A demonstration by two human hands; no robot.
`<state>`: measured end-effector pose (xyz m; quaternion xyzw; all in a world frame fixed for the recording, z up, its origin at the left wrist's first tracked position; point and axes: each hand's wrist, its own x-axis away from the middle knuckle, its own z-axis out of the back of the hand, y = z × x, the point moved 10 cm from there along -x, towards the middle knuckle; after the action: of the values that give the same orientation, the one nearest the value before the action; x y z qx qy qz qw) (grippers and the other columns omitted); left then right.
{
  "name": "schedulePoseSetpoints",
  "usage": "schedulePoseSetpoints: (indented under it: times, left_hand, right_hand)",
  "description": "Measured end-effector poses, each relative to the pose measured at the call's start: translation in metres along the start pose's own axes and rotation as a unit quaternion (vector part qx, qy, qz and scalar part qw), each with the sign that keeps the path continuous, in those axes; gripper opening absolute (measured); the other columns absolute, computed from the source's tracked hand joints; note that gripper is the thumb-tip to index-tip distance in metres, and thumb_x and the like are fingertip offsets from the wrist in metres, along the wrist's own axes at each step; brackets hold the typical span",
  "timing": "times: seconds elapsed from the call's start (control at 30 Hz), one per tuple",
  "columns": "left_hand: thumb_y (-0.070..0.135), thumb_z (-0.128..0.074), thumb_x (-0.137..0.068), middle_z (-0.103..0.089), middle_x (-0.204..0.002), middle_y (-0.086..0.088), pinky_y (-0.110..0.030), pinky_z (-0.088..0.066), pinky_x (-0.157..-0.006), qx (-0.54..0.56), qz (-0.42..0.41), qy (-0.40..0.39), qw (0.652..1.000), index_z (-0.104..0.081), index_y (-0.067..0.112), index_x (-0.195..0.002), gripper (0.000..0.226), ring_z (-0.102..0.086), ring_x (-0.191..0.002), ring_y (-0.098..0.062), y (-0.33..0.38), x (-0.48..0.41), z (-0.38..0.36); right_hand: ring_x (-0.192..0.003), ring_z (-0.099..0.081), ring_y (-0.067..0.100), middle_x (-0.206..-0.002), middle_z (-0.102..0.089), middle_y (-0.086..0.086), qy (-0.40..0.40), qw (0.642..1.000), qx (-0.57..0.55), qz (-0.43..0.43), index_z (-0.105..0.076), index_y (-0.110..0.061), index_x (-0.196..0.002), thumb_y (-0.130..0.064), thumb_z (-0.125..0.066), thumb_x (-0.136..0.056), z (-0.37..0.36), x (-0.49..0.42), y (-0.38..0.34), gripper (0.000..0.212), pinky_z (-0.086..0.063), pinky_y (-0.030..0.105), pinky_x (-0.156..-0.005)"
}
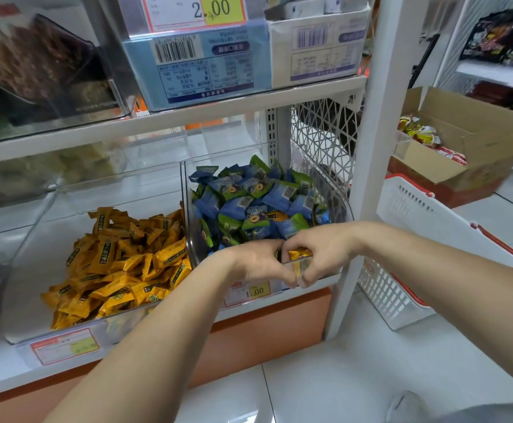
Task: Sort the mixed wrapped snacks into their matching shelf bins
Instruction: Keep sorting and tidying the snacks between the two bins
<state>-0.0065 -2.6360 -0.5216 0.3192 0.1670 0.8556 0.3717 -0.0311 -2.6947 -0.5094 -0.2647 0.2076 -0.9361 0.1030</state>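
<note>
I am pinching a yellow snack (299, 254) between left hand (256, 261) and right hand (322, 254) at the front rim of the blue bin (321, 175). I am planning a firm lift left, over the divider (184, 193), into the yellow bin (50, 239).

You are facing two open-topped bins; the shelf board (188, 117) overhead is limiting headroom. The clear divider wall (184, 190) is standing between the orange-snack bin (35, 239) and the blue-snack bin (331, 190). The white post (368, 184) is blocking your right; the white basket (417, 227) is leaning just beyond it.
</note>
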Motion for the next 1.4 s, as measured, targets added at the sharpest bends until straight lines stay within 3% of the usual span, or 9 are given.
schedulePoseSetpoints:
  times: [0.2,0.4,0.53,0.7,0.83,0.93,1.13,1.3,1.4]
  left_hand:
    - [0.038,-0.078,-0.076,-0.057,-0.128,0.007,-0.037,-0.046,-0.101,-0.007,-0.015,-0.032,0.999,-0.047,0.032,-0.132,0.064,-0.056,-0.113,-0.017,0.003,0.001,-0.003]
    - [0.033,-0.075,-0.076,-0.057,-0.088,0.017,-0.019,-0.044,-0.063,-0.034,-0.050,0.029,0.998,-0.049,0.042,-0.093,0.033,-0.054,-0.075,-0.005,0.010,0.005,0.004]
    - [0.045,-0.075,-0.075,-0.063,-0.090,0.008,-0.027,-0.045,-0.067,-0.060,-0.016,0.034,0.997,-0.058,0.032,-0.106,0.037,-0.059,-0.080,-0.013,0.001,0.010,0.010]
    - [0.049,-0.078,-0.076,-0.065,-0.096,0.007,-0.032,-0.048,-0.080,-0.017,-0.029,0.041,0.999,-0.060,0.031,-0.107,0.039,-0.061,-0.089,-0.015,0.000,0.017,0.013]
    - [0.053,-0.075,-0.077,-0.068,-0.096,0.007,-0.031,-0.047,-0.086,0.066,-0.059,0.051,0.995,-0.069,0.032,-0.097,0.030,-0.062,-0.090,-0.013,0.004,0.027,0.028]
    - [0.036,-0.074,-0.086,-0.071,-0.091,0.006,-0.033,-0.049,-0.085,0.110,-0.073,0.087,0.987,-0.072,0.029,-0.099,0.015,-0.065,-0.084,-0.013,0.004,0.033,0.038]
    - [0.014,-0.062,-0.096,-0.072,-0.100,0.000,-0.039,-0.059,-0.083,0.225,-0.074,0.230,0.944,-0.064,0.023,-0.113,0.020,-0.074,-0.078,-0.018,0.002,0.049,0.063]
    - [0.020,-0.055,-0.099,-0.069,-0.098,0.000,-0.027,-0.057,-0.061,0.216,-0.079,0.303,0.925,-0.055,0.030,-0.119,0.022,-0.073,-0.069,-0.013,0.012,0.068,0.079]
    - [0.018,-0.057,-0.098,-0.069,-0.098,-0.006,-0.031,-0.058,-0.062,0.289,-0.075,0.345,0.890,-0.056,0.030,-0.114,0.021,-0.074,-0.070,-0.019,0.009,0.087,0.092]
  right_hand:
    - [-0.063,-0.056,0.003,-0.080,-0.061,-0.011,0.059,0.998,0.012,0.032,-0.059,-0.037,-0.102,-0.026,-0.077,-0.081,0.012,0.013,-0.002,0.030,-0.049,0.026,-0.060]
    - [-0.074,-0.062,0.016,-0.091,-0.062,-0.010,0.086,0.994,-0.003,0.065,-0.056,-0.049,-0.106,-0.019,-0.065,-0.090,0.016,0.028,-0.004,0.035,-0.053,0.035,-0.067]
    - [-0.073,-0.067,0.031,-0.091,-0.070,0.006,0.093,0.993,-0.011,0.066,-0.055,-0.051,-0.108,-0.024,-0.064,-0.092,0.016,0.029,-0.002,0.033,-0.056,0.048,-0.072]
    - [-0.076,-0.067,0.032,-0.092,-0.071,0.009,0.117,0.988,-0.068,0.077,-0.063,-0.044,-0.106,-0.022,-0.069,-0.092,0.021,0.035,-0.007,0.027,-0.056,0.049,-0.073]
    - [-0.088,-0.064,0.015,-0.105,-0.069,-0.004,0.161,0.975,-0.124,0.094,-0.069,-0.030,-0.112,-0.013,-0.068,-0.092,0.036,0.046,-0.008,0.027,-0.053,0.029,-0.081]
    - [-0.097,-0.064,0.013,-0.110,-0.067,-0.004,0.208,0.963,-0.149,0.085,-0.066,-0.025,-0.118,-0.012,-0.066,-0.094,0.043,0.049,-0.003,0.028,-0.052,0.030,-0.087]
    - [-0.096,-0.067,0.016,-0.103,-0.070,-0.002,0.355,0.915,-0.187,0.041,-0.057,-0.024,-0.123,-0.024,-0.065,-0.096,0.056,0.054,0.006,0.029,-0.052,0.044,-0.090]
    - [-0.070,-0.070,0.018,-0.079,-0.071,-0.001,0.398,0.868,-0.296,-0.007,-0.061,-0.021,-0.095,-0.025,-0.068,-0.094,0.068,0.062,0.010,0.008,-0.058,0.033,-0.051]
    - [-0.080,-0.074,0.016,-0.092,-0.075,0.007,0.389,0.812,-0.434,0.011,-0.068,-0.014,-0.095,-0.016,-0.072,-0.091,0.080,0.065,-0.001,0.006,-0.062,0.031,-0.063]
